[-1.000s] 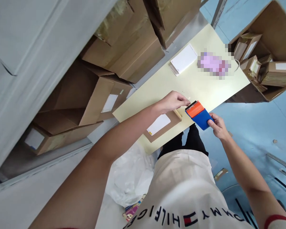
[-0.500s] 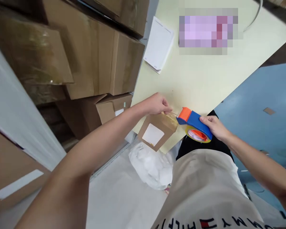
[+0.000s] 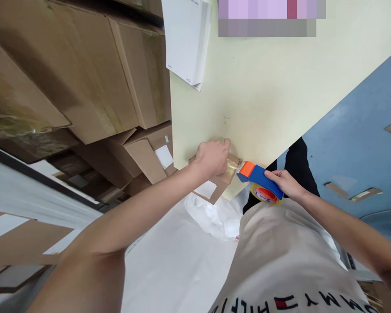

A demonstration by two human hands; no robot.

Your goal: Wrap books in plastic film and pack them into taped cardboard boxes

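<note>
A small cardboard box (image 3: 215, 195) with a white label (image 3: 206, 189) sits at the near corner of the pale table (image 3: 257, 100). My left hand (image 3: 212, 157) bears down on its top with fingers curled, partly hiding it; the fingertips are mostly out of sight. My right hand (image 3: 285, 183) is closed around a blue and orange tape dispenser (image 3: 263, 179) carrying a roll of yellowish tape (image 3: 267, 194). The dispenser's orange end is right beside the box. Shiny tape (image 3: 232, 168) lies along the box top, reaching toward the dispenser.
Large taped cardboard boxes (image 3: 84, 74) are stacked left of the table. A pile of white sheets (image 3: 185, 48) rests at the table's left edge, near a pixelated item (image 3: 263, 17). Below the table corner is a white plastic bag (image 3: 215, 217). Cardboard scraps (image 3: 365, 194) lie on the blue floor.
My left hand has gone from pinching near the tape at the box's edge to pressing over the box top. The dispenser has shifted slightly down and left. The camera view has moved too.
</note>
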